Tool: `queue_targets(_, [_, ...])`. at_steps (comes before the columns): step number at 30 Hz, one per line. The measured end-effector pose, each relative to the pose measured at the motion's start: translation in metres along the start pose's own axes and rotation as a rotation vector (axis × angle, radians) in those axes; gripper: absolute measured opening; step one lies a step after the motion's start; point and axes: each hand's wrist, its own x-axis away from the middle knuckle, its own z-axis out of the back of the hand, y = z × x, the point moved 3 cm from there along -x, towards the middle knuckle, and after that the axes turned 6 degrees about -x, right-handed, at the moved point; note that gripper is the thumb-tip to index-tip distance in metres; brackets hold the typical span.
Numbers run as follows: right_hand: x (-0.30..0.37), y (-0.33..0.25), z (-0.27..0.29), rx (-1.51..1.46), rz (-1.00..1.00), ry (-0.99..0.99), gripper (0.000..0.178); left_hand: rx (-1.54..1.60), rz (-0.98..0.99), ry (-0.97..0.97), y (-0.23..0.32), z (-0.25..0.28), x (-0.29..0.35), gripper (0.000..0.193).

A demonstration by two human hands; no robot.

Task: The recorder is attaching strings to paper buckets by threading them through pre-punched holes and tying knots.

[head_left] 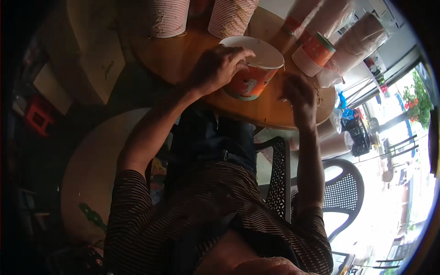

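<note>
A wide orange paper tub (256,82) with a white inside and a printed animal stands near the front of the round wooden table. My left hand (224,66) grips its left rim, fingers reaching over the edge. Just right of the tub, my right hand (299,98) is held with its fingers curled in. Thin light strands show at those fingertips, too small and dark to name. Beside that hand, a small heap of thin tan loops (319,97), like rubber bands, lies by the table's right edge.
Nested tubs (168,18) and another stack (233,18), both strung with tan bands, stand at the back. To the right are a shorter orange tub stack (315,54) and plastic-wrapped stacks (355,46). Dark chairs (337,188) stand below; cartons (103,68) are at left.
</note>
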Motion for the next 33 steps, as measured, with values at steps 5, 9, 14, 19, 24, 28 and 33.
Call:
queue_targets(5, [0.018,0.016,-0.038,0.365,0.011,-0.113,0.023,-0.032,-0.041,-0.018,-0.005,0.004,0.005,0.028])
queue_targets(9, [0.023,0.004,-0.084,0.67,0.554,-0.195,0.025,0.039,-0.078,-0.087,-0.006,0.008,0.007,0.025])
queue_targets(14, [0.022,0.024,-0.073,0.938,0.603,-0.303,0.039,0.116,-0.14,-0.143,-0.006,0.009,0.007,0.027])
queue_targets(19, [0.024,0.039,-0.067,1.067,0.56,-0.292,0.047,-0.098,-0.288,-0.134,-0.011,0.012,0.008,0.031])
queue_targets(24, [0.018,0.047,-0.028,1.131,0.61,-0.256,0.054,0.061,-0.244,-0.209,-0.015,0.016,0.006,0.036])
queue_targets(28, [0.007,0.053,0.014,1.123,0.482,-0.211,0.051,0.701,-0.009,-0.239,-0.029,0.014,0.01,0.032])
queue_targets(33, [0.03,0.069,-0.008,0.967,0.545,-0.186,0.055,0.466,-0.064,-0.275,-0.017,0.02,0.005,0.024])
